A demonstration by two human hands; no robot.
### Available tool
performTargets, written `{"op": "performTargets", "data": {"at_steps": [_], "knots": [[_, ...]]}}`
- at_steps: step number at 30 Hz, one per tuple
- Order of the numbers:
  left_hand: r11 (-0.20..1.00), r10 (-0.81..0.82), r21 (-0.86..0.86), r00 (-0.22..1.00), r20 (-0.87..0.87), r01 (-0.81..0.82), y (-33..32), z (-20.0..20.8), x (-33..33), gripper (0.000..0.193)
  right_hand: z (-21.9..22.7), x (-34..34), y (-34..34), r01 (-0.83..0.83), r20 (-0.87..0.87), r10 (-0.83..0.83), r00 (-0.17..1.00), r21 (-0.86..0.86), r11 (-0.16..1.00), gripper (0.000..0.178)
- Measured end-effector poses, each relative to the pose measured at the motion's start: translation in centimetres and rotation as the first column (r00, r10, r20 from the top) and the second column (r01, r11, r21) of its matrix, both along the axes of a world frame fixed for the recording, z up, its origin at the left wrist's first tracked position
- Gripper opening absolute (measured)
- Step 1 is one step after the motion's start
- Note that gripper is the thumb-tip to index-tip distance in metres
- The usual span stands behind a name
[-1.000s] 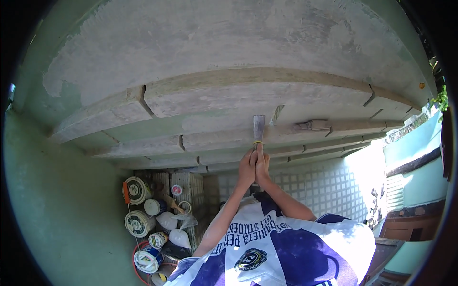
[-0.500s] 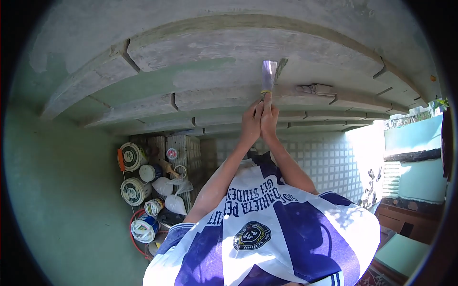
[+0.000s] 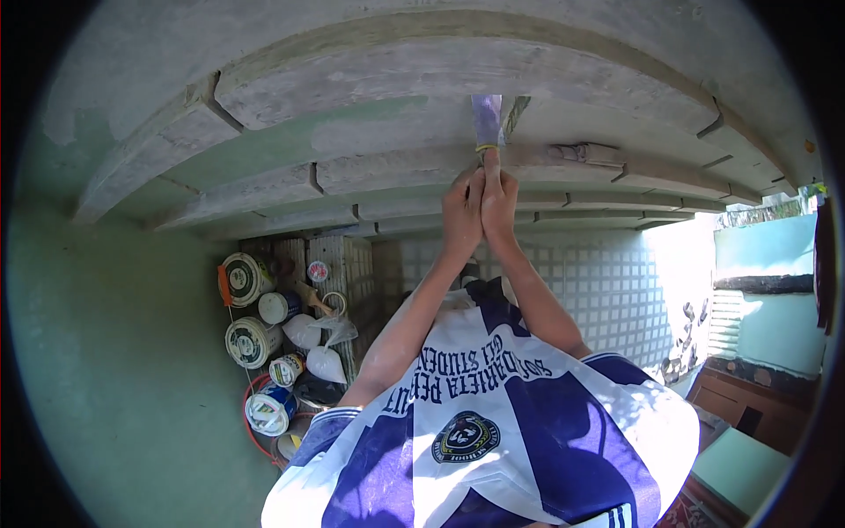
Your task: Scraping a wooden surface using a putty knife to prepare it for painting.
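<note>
A putty knife with a broad metal blade points away from me, its blade against the whitish, partly plastered surface between two long ledges. My right hand is closed on its handle, with one finger stretched along it towards the blade. Pressed against that hand from the left, my left hand is closed round the handle too. The handle itself is mostly hidden by my fingers. To the right of the blade, a small greyish wrapped or folded thing lies on the ledge.
Several paint buckets line the green wall at the left, with plastic bags of white material beside them. A red hose curls there. Patterned tiles cover the floor below. A brown piece of furniture stands at the right.
Both hands and the putty knife have moved a little farther away and slightly left. The blade's far end now reaches the edge of the upper ledge. The grip looks the same.
</note>
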State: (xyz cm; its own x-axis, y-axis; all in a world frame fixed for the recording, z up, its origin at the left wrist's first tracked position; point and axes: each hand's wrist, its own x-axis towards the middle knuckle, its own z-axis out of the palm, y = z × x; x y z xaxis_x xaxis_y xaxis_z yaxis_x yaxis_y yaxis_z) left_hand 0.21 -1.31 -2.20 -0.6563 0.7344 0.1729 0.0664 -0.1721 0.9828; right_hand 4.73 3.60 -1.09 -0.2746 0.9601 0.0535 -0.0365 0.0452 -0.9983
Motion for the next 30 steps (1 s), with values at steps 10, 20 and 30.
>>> {"op": "performTargets", "data": {"at_steps": [10,20,30], "knots": [[0.99,-0.051,-0.131,0.998,0.043,0.056,-0.9,-1.1,0.8,0.03,-2.0,1.0,-1.0,0.038,-0.025,-0.041,0.999,-0.119,0.992,0.06],[0.996,-0.058,-0.074,0.998,-0.009,0.057,-1.2,-1.3,0.9,0.026,-2.7,1.2,-0.9,0.039,-0.014,-0.04,0.999,-0.085,0.996,0.061],[0.75,0.655,0.586,0.463,-0.597,-0.306,-4.4,11.3,-10.0,0.028,-0.2,2.3,1.1,-0.354,-0.181,0.332,0.926,-0.111,0.929,0.051]]}}
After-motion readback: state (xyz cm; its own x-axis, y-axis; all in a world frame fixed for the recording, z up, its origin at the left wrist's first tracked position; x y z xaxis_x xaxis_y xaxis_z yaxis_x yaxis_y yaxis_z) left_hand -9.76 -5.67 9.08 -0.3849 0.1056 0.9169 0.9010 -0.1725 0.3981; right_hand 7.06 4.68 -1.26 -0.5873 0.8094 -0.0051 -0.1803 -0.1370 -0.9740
